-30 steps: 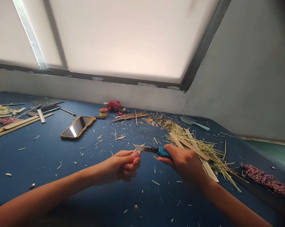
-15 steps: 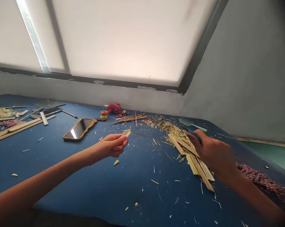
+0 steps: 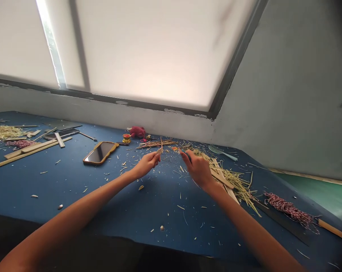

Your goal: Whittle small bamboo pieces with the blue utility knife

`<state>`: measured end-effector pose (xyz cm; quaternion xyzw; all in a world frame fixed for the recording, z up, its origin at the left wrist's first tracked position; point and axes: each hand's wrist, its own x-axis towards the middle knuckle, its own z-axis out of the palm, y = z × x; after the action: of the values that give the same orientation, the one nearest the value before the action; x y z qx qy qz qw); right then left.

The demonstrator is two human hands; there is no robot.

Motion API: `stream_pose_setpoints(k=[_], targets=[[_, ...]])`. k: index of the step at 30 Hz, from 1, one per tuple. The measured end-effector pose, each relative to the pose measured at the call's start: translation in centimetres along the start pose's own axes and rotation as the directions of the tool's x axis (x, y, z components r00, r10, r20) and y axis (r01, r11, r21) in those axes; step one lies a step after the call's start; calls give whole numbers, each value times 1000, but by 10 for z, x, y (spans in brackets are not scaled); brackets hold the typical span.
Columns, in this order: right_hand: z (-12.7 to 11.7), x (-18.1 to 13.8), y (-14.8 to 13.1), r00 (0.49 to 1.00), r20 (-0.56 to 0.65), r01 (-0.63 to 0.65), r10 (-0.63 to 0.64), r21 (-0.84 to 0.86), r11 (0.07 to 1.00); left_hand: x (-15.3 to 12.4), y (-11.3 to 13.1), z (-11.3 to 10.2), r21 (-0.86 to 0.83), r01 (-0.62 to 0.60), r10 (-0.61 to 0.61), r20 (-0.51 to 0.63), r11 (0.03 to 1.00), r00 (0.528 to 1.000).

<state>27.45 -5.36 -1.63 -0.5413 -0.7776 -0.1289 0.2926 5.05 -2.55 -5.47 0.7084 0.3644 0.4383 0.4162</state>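
In the head view my left hand is closed, pinching a small pale bamboo piece between thumb and fingers above the blue table. To its right, my right hand is wrapped around a blue-handled knife, whose blade is too small to make out clearly. The knife points toward the bamboo piece, with a gap between them. Under and beyond my right forearm lie flat bamboo strips and a heap of thin shavings.
A phone in a yellow case lies left of my left hand. Thin sticks, a red plush toy and a green hairbrush lie toward the wall. At right are red-and-white cord and a large blade with a wooden handle.
My right hand has moved left, away from the bamboo strips, bringing the knife near my left hand. The bamboo piece stays pinched in my left hand. The view has shifted slightly.
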Motion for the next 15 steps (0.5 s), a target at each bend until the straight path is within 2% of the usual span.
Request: stream_pose_setpoints(k=[6, 11, 15], targets=[[31, -11, 6, 998, 63, -27, 27, -3, 1000, -7, -9, -3, 32, -38, 39, -47, 999, 998], [32, -18, 10, 998, 42, -59, 57, 59, 997, -8, -8, 1, 75, -59, 64, -57, 995, 996], [31, -22, 0, 997, 82, 5, -12, 80, 997, -8, -6, 3, 68, -79, 82, -57, 995, 995]])
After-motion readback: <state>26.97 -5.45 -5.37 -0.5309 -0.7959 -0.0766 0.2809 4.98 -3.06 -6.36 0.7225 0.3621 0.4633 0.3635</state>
